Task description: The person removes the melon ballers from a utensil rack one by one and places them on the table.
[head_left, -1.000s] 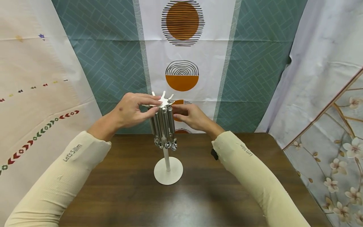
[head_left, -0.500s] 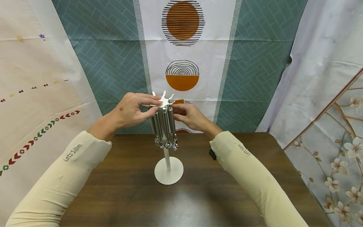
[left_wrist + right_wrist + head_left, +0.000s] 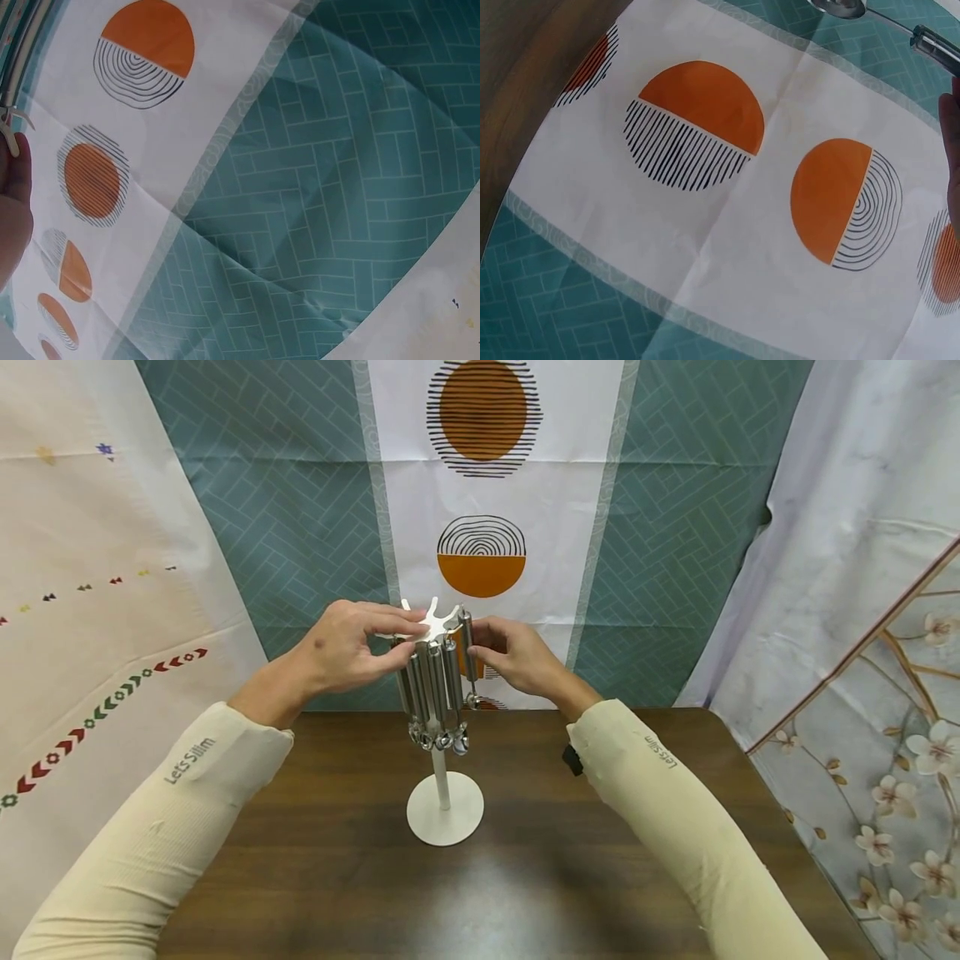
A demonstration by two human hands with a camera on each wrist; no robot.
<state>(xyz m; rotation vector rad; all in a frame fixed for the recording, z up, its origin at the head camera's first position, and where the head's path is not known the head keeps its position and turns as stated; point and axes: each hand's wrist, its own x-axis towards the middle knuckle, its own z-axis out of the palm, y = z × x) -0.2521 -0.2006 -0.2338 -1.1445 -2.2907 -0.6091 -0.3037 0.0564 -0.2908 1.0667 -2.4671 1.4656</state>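
Spoon (image 3: 468,647) pinched in the right hand (image 3: 522,656) hangs beside utensils (image 3: 430,683) on the white rack (image 3: 438,625), which the left hand (image 3: 347,645) grips.

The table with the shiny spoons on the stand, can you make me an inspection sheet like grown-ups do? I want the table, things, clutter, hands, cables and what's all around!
Surface: brown wooden table, with light shining off its near part.
Job's things: white stand, upright; silver utensils hang under its top; one silver spoon is held at the right side.
Clutter: nothing seen.
Hands: left hand holds the stand's top; right hand pinches the spoon's handle.
Cables: nothing seen.
Surroundings: green-and-white cloth with orange shapes behind; cream patterned cloth left; white flowered cloth right.
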